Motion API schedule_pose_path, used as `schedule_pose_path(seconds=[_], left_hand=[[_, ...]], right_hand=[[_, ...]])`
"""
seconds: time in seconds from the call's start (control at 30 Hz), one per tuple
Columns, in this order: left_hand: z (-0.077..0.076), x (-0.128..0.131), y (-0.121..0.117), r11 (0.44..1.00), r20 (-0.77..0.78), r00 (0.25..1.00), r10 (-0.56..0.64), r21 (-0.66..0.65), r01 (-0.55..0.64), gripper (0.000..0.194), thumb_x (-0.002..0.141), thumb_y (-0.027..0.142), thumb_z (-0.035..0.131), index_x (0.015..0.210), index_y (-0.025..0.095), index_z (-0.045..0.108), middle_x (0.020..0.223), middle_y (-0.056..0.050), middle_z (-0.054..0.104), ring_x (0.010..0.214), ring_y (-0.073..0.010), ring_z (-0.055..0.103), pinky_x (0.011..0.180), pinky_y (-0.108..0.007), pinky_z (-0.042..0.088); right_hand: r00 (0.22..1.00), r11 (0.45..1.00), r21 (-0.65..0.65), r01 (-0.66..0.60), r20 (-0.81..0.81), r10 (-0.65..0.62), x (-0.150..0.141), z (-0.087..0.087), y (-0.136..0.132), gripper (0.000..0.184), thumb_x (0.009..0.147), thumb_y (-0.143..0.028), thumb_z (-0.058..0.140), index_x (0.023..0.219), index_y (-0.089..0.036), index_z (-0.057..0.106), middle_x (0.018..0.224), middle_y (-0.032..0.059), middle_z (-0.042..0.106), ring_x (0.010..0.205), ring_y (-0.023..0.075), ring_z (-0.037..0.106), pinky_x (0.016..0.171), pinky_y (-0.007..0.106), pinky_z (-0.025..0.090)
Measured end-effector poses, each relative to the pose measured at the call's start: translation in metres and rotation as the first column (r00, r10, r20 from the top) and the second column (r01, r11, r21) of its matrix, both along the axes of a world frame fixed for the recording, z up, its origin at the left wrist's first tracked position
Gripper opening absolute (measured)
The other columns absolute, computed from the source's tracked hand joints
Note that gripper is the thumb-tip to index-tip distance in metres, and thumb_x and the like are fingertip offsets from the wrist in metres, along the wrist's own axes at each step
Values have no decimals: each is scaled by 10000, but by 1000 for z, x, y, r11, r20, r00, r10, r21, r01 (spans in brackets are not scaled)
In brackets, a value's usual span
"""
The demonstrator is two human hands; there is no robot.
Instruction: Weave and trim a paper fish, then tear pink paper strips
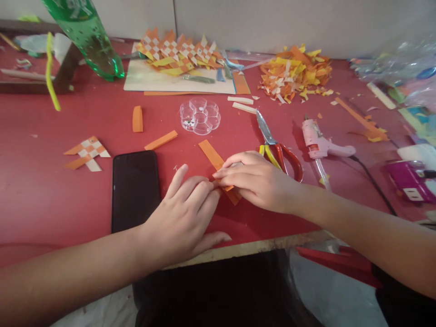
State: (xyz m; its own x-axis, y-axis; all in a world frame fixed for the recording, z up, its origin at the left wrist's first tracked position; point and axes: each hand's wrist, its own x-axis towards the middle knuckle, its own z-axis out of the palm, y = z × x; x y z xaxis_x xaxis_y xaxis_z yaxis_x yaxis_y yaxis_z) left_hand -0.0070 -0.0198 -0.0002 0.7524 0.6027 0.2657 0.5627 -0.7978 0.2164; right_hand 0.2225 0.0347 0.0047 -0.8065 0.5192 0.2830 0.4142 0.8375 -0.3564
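Both my hands rest on the red table [51, 190] near its front edge. My left hand [185, 218] lies flat with its fingers stretched out, the fingertips touching an orange paper strip [213, 156]. My right hand [255, 179] presses its closed fingers down on the same strip, covering its lower end. A black phone [135, 188] lies face up just left of my left hand.
Red-handled scissors [277, 147] and a pink glue gun [320, 143] lie right of my hands. A clear flower-shaped box [200, 116], loose orange strips [161, 140], a small woven piece [87, 152], a woven mat [177, 52], a scrap pile [294, 72] and a green bottle [90, 38] lie farther back.
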Motion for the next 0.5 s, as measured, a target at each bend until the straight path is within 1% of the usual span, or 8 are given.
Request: schedule_pose_path(seconds=[0.13, 0.17, 0.23, 0.3, 0.4, 0.5], left_hand=[[-3, -1, 1, 991, 147, 981, 129, -56, -122, 414, 910, 372, 582, 1181, 75, 483, 1216, -230, 633, 1115, -336, 605, 1052, -666, 338], [-4, -1, 2, 989, 173, 974, 147, -54, -140, 398, 903, 325, 591, 1188, 81, 459, 1231, -232, 630, 1133, -336, 598, 1049, -662, 342], [-8, -2, 2, 989, 188, 972, 145, -35, -141, 413, 891, 270, 595, 1222, 91, 424, 1241, -217, 639, 1166, -352, 583, 1047, -679, 335], [-9, -2, 1, 992, 166, 978, 125, -26, -122, 441, 898, 259, 576, 1270, 100, 400, 1247, -195, 647, 1198, -368, 569, 1056, -700, 314], [-9, -3, -2, 991, 125, 984, 129, -45, -124, 403, 922, 248, 533, 1278, 116, 399, 1293, -183, 632, 1248, -371, 543, 1088, -696, 282], [-9, -3, -2, 993, 139, 983, 117, -41, -113, 425, 906, 284, 570, 1254, 105, 407, 1305, -203, 628, 1234, -382, 558, 1073, -709, 297]], right_hand=[[1000, 999, 42, -21, -2, 21, 2, -2, 0, 248, 937, -95, 475, 1047, -162, 686, 1097, 59, 748, 1085, 224, 595, 908, 403, 451], [1000, 999, 48, -24, 2, 24, 3, -2, 0, 244, 935, -90, 474, 1033, -159, 687, 1087, 58, 749, 1083, 224, 596, 906, 402, 450], [999, 998, 48, -28, 21, 27, 3, -1, -1, 234, 935, -90, 473, 995, -162, 688, 1074, 54, 750, 1082, 226, 595, 905, 402, 444], [999, 999, 37, -24, 45, 22, 2, -1, -1, 234, 942, -99, 467, 976, -168, 688, 1082, 48, 747, 1083, 228, 591, 903, 405, 440], [998, 999, 34, -32, 51, 31, 2, 0, -2, 235, 945, -110, 464, 990, -162, 688, 1124, 52, 737, 1094, 239, 584, 902, 414, 445], [998, 998, 47, -51, 34, 50, 3, 0, -2, 232, 938, -114, 468, 981, -146, 694, 1150, 75, 726, 1098, 251, 584, 896, 430, 464]])
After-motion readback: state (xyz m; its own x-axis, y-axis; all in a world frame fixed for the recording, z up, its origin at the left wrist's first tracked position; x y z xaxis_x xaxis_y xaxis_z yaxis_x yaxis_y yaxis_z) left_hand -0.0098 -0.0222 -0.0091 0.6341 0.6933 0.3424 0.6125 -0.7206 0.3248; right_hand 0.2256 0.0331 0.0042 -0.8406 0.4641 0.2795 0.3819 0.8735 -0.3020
